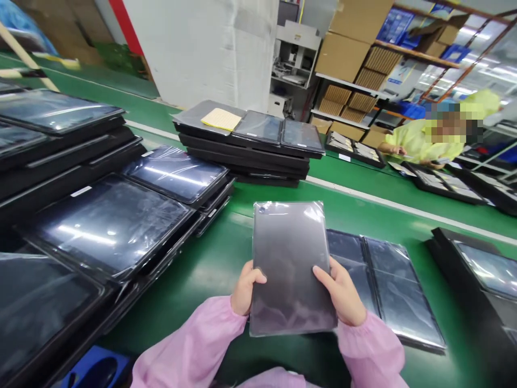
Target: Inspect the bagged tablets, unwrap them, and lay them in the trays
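Note:
A dark grey tablet (pixel 291 242) in clear plastic film is held up in front of me, its back with the camera lens turned towards me. My left hand (pixel 245 285) grips its left edge, thumb on the back. On the opposite edge my right hand (pixel 342 291) is closed the same way. The fingers behind the tablet are hidden. Just right of it, partly covered by the tablet and my right hand, film-wrapped tablets (pixel 399 285) lie screen up on the green table (pixel 210 269).
Stacked black trays of tablets (pixel 109 221) fill the left side. Another tray stack (pixel 242 156) with a yellow cloth (pixel 221 119) stands ahead. A black tray (pixel 456 269) sits at the right. A co-worker in yellow (pixel 428 137) is across the line, near shelves of cardboard boxes (pixel 343 64).

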Demonstrator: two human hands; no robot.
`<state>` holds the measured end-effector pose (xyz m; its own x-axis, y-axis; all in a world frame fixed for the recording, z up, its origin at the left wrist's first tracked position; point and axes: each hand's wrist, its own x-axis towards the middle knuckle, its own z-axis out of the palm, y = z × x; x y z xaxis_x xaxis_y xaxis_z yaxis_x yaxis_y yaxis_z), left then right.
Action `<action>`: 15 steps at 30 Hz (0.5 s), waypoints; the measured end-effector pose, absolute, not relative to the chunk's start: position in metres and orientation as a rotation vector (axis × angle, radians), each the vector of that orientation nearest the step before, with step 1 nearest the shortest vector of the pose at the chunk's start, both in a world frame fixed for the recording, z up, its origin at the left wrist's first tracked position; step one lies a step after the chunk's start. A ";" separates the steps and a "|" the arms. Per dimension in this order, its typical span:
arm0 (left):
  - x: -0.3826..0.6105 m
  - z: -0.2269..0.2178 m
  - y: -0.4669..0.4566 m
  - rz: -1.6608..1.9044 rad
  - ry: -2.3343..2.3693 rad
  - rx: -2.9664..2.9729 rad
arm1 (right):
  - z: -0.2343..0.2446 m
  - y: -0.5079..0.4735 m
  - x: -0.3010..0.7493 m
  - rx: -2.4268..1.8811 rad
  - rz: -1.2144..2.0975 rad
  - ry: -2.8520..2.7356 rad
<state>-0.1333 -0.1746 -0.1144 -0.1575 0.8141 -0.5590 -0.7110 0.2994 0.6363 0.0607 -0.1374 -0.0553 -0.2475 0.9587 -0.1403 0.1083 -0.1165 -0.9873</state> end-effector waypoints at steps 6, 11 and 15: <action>-0.120 -0.111 -0.172 1.241 0.970 0.508 | -0.006 -0.147 0.072 -1.368 1.166 -1.555; -0.113 -0.087 -0.177 1.227 0.893 0.506 | 0.006 -0.155 0.044 -1.551 0.859 -1.944; -0.132 -0.061 -0.178 1.217 0.953 0.321 | 0.005 -0.162 0.048 -1.267 1.188 -1.901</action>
